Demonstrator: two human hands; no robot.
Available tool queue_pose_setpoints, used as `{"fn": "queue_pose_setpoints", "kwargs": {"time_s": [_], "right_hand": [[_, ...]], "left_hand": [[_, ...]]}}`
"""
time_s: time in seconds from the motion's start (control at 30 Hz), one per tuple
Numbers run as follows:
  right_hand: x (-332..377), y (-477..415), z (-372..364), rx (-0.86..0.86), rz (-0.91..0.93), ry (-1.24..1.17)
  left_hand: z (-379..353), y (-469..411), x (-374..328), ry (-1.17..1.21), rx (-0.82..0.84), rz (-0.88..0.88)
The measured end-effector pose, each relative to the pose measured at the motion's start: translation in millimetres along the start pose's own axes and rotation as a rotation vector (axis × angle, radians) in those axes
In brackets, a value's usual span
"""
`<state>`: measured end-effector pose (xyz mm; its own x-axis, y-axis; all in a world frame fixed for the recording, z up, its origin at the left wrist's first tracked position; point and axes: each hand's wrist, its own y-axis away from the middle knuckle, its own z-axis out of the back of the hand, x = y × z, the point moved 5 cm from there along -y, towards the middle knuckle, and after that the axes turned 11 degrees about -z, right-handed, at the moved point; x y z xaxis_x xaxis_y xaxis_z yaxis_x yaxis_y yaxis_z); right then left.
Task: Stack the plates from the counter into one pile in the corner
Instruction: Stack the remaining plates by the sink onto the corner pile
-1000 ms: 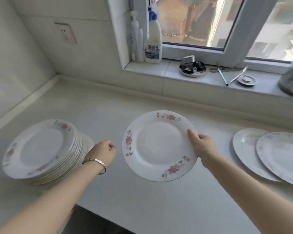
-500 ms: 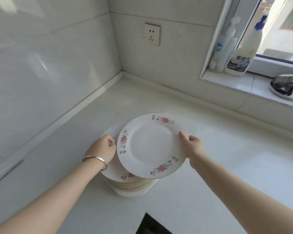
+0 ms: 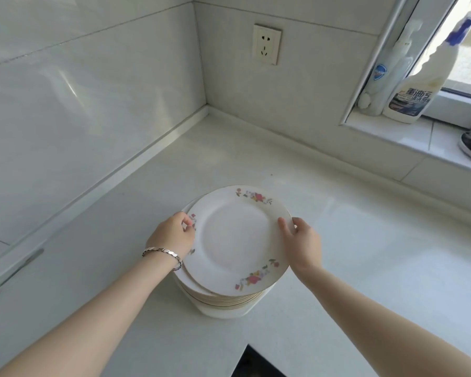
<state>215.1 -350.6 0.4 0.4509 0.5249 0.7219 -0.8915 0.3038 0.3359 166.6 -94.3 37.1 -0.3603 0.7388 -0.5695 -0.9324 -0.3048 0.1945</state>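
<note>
Two bare hands hold one white round ceramic plate [image 3: 237, 240] with pink floral sprays on its rim, at the top of a pile of matching gold-edged plates [image 3: 223, 299]. The left hand [image 3: 172, 235], a silver link bracelet [image 3: 162, 253] on its wrist, has its fingers curled in against the plate's left rim, thumb and forefinger pinching the edge beside a floral spray. The right hand [image 3: 301, 244] grips the right rim, with the thumb lying flat on the upper face and the other fingers tucked under the edge, out of sight. The plate sits a little off-centre, shifted right and toward the back wall, so the rims below show as a crescent on the left and near sides. Whether it rests fully on the pile or is slightly lifted cannot be told. The pile stands on the white stone counter [image 3: 365, 254], near the corner where the two tiled walls meet but apart from both. A white wall socket [image 3: 267, 47] is set in the back wall. On the white windowsill [image 3: 419, 134] at the right stand a white pump bottle [image 3: 378, 77] and, just beside it, a white spray bottle with a blue trigger [image 3: 413, 91].
</note>
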Motion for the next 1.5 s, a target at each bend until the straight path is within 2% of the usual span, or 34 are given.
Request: {"fn": "queue_pose_setpoints", "kwargs": {"time_s": [0.2, 0.33, 0.57, 0.7, 0.87, 1.13, 1.27, 1.33, 1.5], "right_hand": [[14, 11, -14, 0.028, 0.11, 0.483], [21, 8, -17, 0.085, 0.104, 0.662], [-21, -7, 29, 0.16, -0.015, 0.48], [-91, -22, 93, 0.168, -0.166, 0.521], [-186, -21, 194, 0.082, -0.369, 0.498], [-341, -6, 348, -0.069, -0.591, 0.322], [-415, -10, 418, -0.106, -0.677, 0.237], [-446, -13, 449, -0.115, -0.699, 0.219], [-510, -27, 512, -0.111, -0.776, 0.243]], "left_hand": [[-1, 6, -4, 0.015, 0.012, -0.023], [-4, 6, -11, 0.002, 0.015, -0.053], [-42, 10, -65, -0.061, 0.116, -0.248], [-94, 19, -127, -0.089, 0.271, -0.385], [-181, 52, -211, -0.133, 0.498, -0.529], [-329, 145, -353, -0.191, 0.709, -0.689], [-407, 194, -416, -0.145, 0.799, -0.658], [-445, 213, -445, -0.085, 0.838, -0.578], [-535, 250, -500, 0.348, 0.929, -0.087]]}}
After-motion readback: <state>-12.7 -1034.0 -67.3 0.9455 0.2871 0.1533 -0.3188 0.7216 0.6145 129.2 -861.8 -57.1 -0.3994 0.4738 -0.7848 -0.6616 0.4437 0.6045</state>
